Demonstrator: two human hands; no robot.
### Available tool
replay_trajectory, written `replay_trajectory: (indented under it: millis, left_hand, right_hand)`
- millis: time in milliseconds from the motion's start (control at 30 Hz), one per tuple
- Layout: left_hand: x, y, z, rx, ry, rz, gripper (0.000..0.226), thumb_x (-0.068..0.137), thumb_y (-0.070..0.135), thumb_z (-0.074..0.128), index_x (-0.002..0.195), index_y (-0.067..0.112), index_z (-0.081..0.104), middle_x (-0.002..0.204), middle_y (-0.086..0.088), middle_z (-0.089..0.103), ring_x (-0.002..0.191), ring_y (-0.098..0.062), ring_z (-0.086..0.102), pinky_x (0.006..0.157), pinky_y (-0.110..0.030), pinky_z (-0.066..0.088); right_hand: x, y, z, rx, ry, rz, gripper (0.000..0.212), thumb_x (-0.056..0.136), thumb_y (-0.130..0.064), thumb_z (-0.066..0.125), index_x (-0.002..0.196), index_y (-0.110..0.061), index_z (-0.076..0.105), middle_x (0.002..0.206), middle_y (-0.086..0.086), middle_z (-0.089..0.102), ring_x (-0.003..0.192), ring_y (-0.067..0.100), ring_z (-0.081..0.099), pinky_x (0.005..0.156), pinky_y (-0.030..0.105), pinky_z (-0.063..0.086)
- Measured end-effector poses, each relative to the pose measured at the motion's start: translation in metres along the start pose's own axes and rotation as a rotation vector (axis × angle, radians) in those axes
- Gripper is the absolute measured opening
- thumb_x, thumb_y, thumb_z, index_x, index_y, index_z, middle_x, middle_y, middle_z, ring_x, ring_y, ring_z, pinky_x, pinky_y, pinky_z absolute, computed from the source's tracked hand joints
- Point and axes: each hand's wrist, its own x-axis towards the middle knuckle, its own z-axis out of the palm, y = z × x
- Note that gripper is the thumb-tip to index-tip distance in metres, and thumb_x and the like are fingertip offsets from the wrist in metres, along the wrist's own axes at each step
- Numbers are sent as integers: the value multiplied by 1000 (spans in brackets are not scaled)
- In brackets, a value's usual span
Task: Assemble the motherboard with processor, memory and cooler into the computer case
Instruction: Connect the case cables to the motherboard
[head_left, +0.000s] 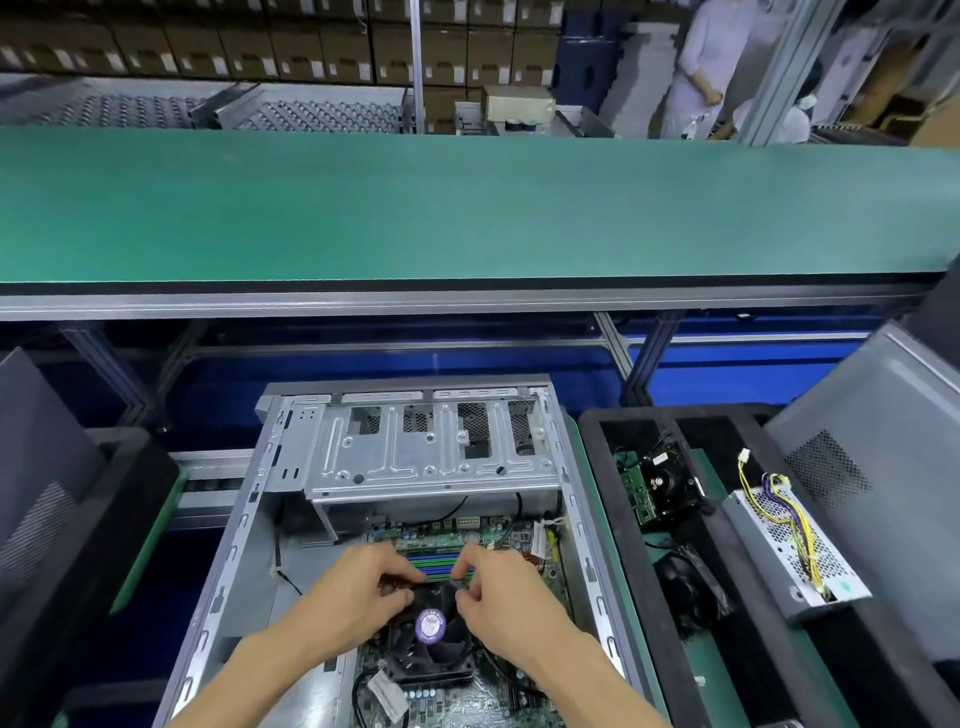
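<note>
Fingers of the left hand (358, 590) are being curled and pinched at the far left edge of the cooler (430, 642), while the right hand (498, 587) is being pinched likewise at its far right edge. The motherboard (467, 691) is being kept beneath both hands inside the computer case (249, 545), with a power supply (795, 551) lying well right of the right hand.

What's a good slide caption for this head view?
Both hands at the cooler on the motherboard inside the open case.

A computer assembly factory is showing itself here: a green conveyor belt (467, 208) is running across, stacked cartons (311, 47) are lining the far wall, parts trays (592, 467) sitting near.
</note>
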Motion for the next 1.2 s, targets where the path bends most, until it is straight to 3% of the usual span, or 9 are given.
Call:
replay_trajectory:
  millis: [133, 300, 433, 700, 900, 1067, 1200]
  left_hand:
    - [-3, 0, -3, -16, -15, -41, 17, 86, 21, 72, 100, 32, 74, 85, 15, 59, 73, -2, 58, 68, -11, 43]
    - [-3, 0, -5, -102, -18, -174, 14, 83, 21, 79, 79, 27, 67, 63, 8, 62, 52, -1, 51, 56, -15, 43]
    - [-2, 4, -2, -132, -33, -230, 17, 85, 16, 78, 76, 19, 64, 55, 4, 62, 47, -2, 55, 53, -16, 45]
    - [-1, 6, -1, -144, -12, -217, 16, 83, 13, 78, 75, 16, 65, 54, 4, 63, 46, -4, 57, 53, -19, 47]
    - [-4, 5, -2, -100, 16, -176, 15, 84, 24, 78, 75, 26, 66, 60, 5, 65, 52, -1, 54, 55, -15, 44]
    - [-14, -12, -10, -132, 105, -217, 11, 87, 27, 74, 94, 33, 67, 68, 12, 65, 60, 4, 57, 60, -13, 44]
    - [-17, -31, -12, 58, 168, -273, 34, 89, 24, 69, 121, 27, 58, 90, 13, 59, 80, -5, 58, 72, -24, 47]
  right_hand:
    - [0, -1, -1, -2, -6, 13, 19, 96, -17, 56, 112, -22, 63, 73, -2, 62, 67, 18, 57, 76, 39, 57]
    - [-1, -2, -2, 28, -8, 32, 17, 96, -17, 57, 112, -22, 64, 74, -1, 64, 66, 17, 59, 77, 37, 58]
    - [0, -1, -2, 38, -5, 43, 16, 97, -18, 58, 111, -22, 64, 82, 3, 70, 76, 21, 66, 80, 38, 58]
    - [1, -1, -2, 38, -1, 32, 13, 97, -17, 59, 109, -20, 64, 79, 2, 68, 76, 21, 66, 77, 35, 56]
    - [-2, -2, -3, 27, 26, 29, 12, 96, -18, 59, 106, -22, 65, 78, -2, 66, 74, 20, 66, 77, 38, 57]
    - [-6, -5, -5, -67, 107, -44, 17, 98, -24, 59, 113, -23, 67, 106, -4, 59, 94, 15, 58, 84, 28, 47]
    - [-1, -13, -7, -97, 145, -152, 29, 100, -29, 55, 128, -23, 62, 118, -5, 58, 112, 14, 54, 93, 28, 46]
